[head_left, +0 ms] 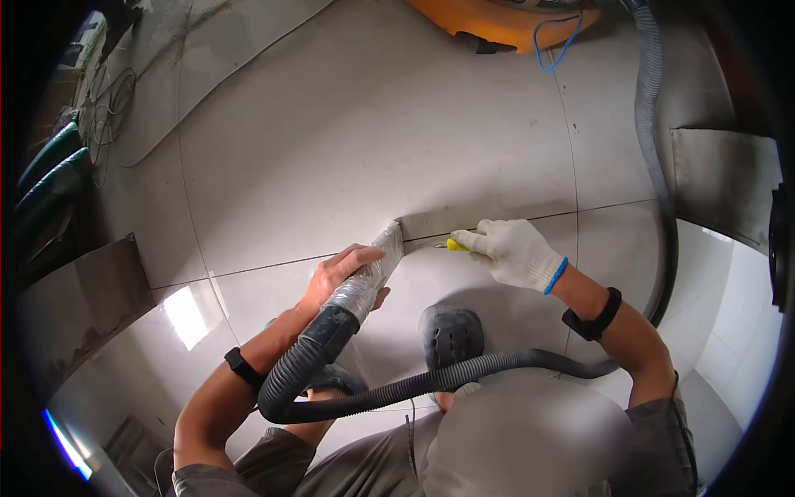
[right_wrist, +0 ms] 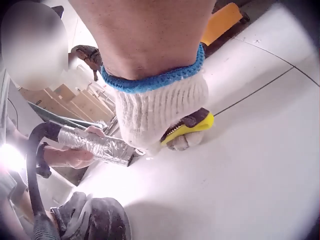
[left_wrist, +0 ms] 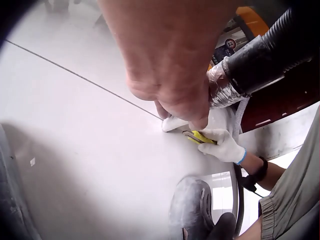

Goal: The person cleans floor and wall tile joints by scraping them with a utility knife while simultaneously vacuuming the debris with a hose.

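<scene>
The bare left hand (head_left: pixel 344 273) grips a vacuum nozzle wrapped in clear tape (head_left: pixel 361 286), whose tip stands at a dark joint line (head_left: pixel 281 263) between floor tiles. In a white glove with a blue cuff, the right hand (head_left: pixel 517 253) holds a yellow-handled tool (head_left: pixel 456 245) just right of the nozzle, its thin end pointing at the nozzle mouth. The right wrist view shows the yellow handle (right_wrist: pixel 200 127) inside the gloved fingers, the left hand (right_wrist: pixel 75 156) around the taped tube (right_wrist: pixel 95 145). In the left wrist view the tool (left_wrist: pixel 198 137) lies close to the nozzle tip (left_wrist: pixel 172 123).
A ribbed black hose (head_left: pixel 431 381) crosses before the person's knees and shoe (head_left: pixel 451 335), then runs up the right side. At the top stands an orange machine (head_left: pixel 497 21) with a blue cord (head_left: pixel 556 62). A cable (head_left: pixel 240 70) lies upper left; a grey panel (head_left: pixel 720 178) is at right.
</scene>
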Demonstrator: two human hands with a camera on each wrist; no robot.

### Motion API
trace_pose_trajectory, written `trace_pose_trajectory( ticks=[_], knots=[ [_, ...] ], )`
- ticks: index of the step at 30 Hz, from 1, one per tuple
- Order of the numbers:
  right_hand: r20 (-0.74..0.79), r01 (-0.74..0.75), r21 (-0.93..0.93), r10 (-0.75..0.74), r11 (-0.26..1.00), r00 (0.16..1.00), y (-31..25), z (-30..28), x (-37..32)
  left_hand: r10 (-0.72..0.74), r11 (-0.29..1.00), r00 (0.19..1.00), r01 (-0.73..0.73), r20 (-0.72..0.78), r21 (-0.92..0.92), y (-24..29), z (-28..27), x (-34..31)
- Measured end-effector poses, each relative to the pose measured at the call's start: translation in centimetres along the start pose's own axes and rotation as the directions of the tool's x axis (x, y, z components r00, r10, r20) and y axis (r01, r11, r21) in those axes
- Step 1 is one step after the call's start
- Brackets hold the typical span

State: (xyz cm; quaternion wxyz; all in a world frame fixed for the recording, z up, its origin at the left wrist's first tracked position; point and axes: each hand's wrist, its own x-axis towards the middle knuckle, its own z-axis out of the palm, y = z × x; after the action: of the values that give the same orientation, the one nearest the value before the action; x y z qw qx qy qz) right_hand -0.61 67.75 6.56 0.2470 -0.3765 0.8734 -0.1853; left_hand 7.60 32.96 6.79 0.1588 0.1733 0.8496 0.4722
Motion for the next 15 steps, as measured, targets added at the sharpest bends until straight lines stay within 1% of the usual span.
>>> trace_pose_trajectory(
  ticks=[1,3,4,6,7,9,10,11,12,13,15],
  knots=[
    [-0.005,0.001,0.002,-0.001,1.000,1.000,-0.2,-0.4,0.0,-0.002,1.000,1.000,0.002,-0.005,-0.008,-0.1,-0.2,0.1],
    [0.008,-0.058,-0.032,0.058,0.998,0.998,-0.7,-0.9,0.0,0.005,1.000,1.000,-0.005,-0.001,0.000,0.0,-0.4,0.4],
    [0.004,-0.061,-0.029,0.061,0.998,0.998,-0.9,-0.8,0.0,0.008,1.000,1.000,-0.008,0.004,-0.003,0.2,-0.4,0.4],
    [-0.062,-0.025,-0.166,0.015,0.986,0.998,-1.3,-0.7,0.5,-0.003,1.000,1.000,0.003,0.013,-0.003,0.5,-0.6,0.5],
    [-0.066,-0.029,-0.168,0.018,0.985,0.998,-1.4,-0.7,0.8,-0.016,1.000,1.000,0.016,0.020,-0.007,0.6,-0.6,0.6],
    [-0.012,-0.067,-0.101,0.066,0.993,0.998,-1.5,-0.6,1.0,-0.005,1.000,1.000,0.005,0.008,-0.004,0.7,-0.4,0.5],
    [-0.019,-0.077,-0.102,0.076,0.992,0.997,-1.4,-0.7,0.5,0.004,1.000,1.000,-0.004,-0.001,0.000,0.6,-0.4,0.6],
    [-0.050,-0.072,0.117,0.079,0.990,0.996,-1.3,-0.7,-0.3,0.015,1.000,1.000,-0.015,0.008,-0.001,0.6,-0.3,0.6],
    [-0.081,-0.058,0.329,0.090,0.942,0.993,-1.4,-0.8,-1.3,-0.003,1.000,1.000,0.003,-0.010,-0.012,0.6,0.0,0.6],
    [-0.087,-0.071,0.324,0.104,0.943,0.991,-1.4,-1.0,-2.4,-0.020,1.000,0.999,0.020,-0.030,-0.024,0.6,0.4,0.9],
    [-0.184,-0.243,0.279,0.300,0.929,0.936,-0.7,-1.2,-4.6,-0.014,0.999,0.999,0.012,-0.039,-0.049,0.4,1.6,2.5]
  ],
)
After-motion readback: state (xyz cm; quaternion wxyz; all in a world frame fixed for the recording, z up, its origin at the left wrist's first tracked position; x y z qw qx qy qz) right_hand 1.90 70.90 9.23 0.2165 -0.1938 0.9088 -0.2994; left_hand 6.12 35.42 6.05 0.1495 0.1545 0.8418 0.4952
